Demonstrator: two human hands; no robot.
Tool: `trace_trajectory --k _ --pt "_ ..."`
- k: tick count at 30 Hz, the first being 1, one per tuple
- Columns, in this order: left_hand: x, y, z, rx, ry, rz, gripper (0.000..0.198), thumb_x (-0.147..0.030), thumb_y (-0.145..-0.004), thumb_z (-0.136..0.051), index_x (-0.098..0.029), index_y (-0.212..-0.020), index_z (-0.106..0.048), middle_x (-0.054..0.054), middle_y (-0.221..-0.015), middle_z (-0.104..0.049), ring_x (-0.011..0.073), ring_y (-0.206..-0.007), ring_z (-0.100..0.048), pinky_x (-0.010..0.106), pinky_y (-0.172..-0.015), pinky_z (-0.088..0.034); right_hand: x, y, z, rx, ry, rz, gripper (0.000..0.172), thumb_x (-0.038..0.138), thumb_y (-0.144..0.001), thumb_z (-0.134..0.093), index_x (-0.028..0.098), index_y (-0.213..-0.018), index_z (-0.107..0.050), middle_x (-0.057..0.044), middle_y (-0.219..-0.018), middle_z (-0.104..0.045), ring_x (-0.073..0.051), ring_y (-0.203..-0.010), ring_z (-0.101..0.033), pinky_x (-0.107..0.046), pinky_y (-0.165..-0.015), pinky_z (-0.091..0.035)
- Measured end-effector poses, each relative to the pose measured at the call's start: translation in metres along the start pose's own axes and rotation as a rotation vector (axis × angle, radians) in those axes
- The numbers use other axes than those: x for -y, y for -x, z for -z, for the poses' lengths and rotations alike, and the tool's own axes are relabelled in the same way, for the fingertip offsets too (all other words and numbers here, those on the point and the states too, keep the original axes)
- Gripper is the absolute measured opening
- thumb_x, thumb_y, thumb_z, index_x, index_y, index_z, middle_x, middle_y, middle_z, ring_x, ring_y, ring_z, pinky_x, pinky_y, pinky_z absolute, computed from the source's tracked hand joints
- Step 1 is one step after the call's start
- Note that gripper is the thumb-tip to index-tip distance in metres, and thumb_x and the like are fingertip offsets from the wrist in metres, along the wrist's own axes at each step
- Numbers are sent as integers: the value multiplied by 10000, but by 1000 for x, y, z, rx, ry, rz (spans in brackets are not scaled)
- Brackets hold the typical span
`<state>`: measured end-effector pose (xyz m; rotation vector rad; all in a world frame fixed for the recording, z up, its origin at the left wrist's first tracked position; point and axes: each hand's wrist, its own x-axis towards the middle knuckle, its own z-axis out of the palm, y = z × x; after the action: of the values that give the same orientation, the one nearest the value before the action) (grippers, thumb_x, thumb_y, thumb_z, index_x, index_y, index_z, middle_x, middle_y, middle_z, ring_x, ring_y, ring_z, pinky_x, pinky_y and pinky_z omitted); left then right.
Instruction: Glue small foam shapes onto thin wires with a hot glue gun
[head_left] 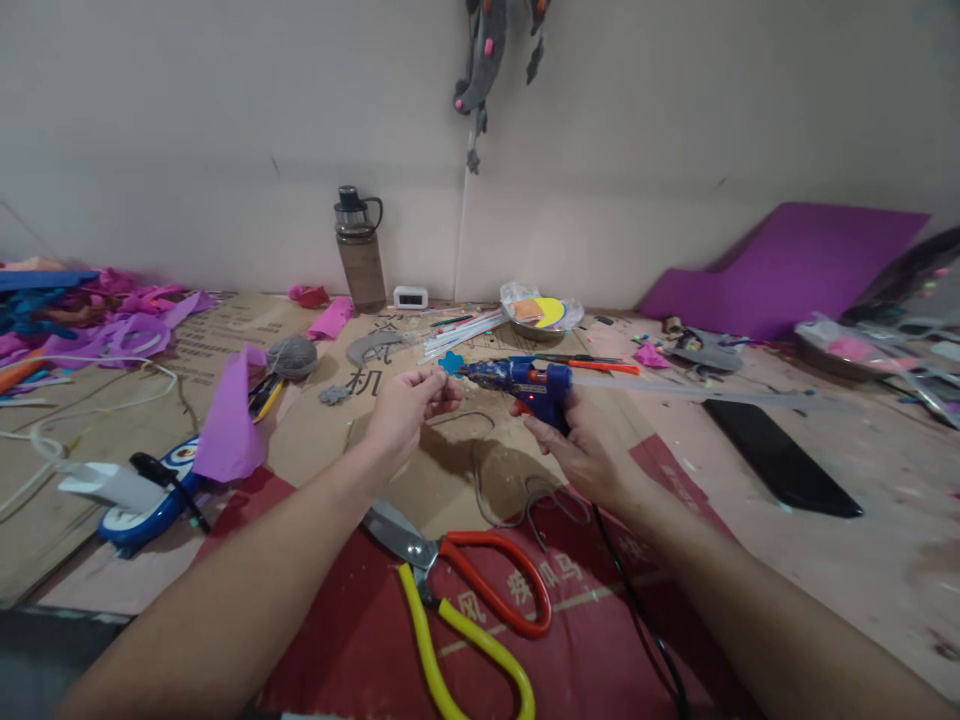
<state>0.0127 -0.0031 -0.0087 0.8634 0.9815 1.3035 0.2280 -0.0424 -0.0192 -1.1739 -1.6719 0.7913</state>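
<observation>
My left hand (pixel 411 408) pinches a small blue flower-shaped cutout (pixel 451 363) between thumb and fingers. Wrapped around the handle of a blue hot glue gun (pixel 525 381) is my right hand (pixel 581 440). The gun points left, its nozzle tip right by the cutout; whether they touch I cannot tell. A red light glows on the gun's body, and a clear glue stick (pixel 637 384) appears to trail from its rear. Below the hands lie scissors (pixel 431 565) with one red and one yellow handle, blades apart. Grey yarn (pixel 517 505) curls on the cardboard under the gun.
Behind stand a water bottle (pixel 360 255), a small digital clock (pixel 410 297) and a bowl of craft pieces (pixel 541 312). A phone (pixel 780 455) lies right, the gun's black cord (pixel 637 600) near my right forearm. At left are a blue-and-white power strip (pixel 150 500), purple felt (pixel 231 420) and a yarn ball (pixel 292 356).
</observation>
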Motion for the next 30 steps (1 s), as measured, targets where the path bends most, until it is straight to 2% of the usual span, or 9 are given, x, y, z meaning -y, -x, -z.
trace_trajectory --k 6,12,21,30 --pt "2 -1 1 51 -34 33 177 -246 -778 -722 -109 -685 -659 50 -669 -687 106 -566 -634 242 -627 -538 0 -1 -1 30 114 22 325 393 -894 -569 228 -1172 -539 -99 -983 -651 -229 -797 -607 -365 -642 -507" --pt "0 2 -1 38 -30 30 176 -243 -766 -738 -101 -702 -658 52 -677 -688 108 -562 -641 241 -612 -543 3 -1 1 41 187 32 355 395 -906 -550 214 -1209 -520 -106 -977 -652 -236 -819 -610 -395 -689 -517" --pt "3 0 -1 43 -48 -3 163 -238 -757 -736 -101 -716 -658 55 -690 -692 114 -581 -652 240 -620 -549 9 0 1 50 237 77 241 336 -905 -522 206 -1107 -534 -104 -990 -647 -245 -891 -614 -449 -829 -505" --pt "1 1 -3 10 -42 8 149 -212 -752 -732 -102 -692 -652 50 -664 -681 111 -563 -639 246 -614 -541 10 -1 2 49 293 95 294 371 -904 -507 196 -1139 -530 -136 -1052 -649 -274 -950 -611 -482 -885 -489"
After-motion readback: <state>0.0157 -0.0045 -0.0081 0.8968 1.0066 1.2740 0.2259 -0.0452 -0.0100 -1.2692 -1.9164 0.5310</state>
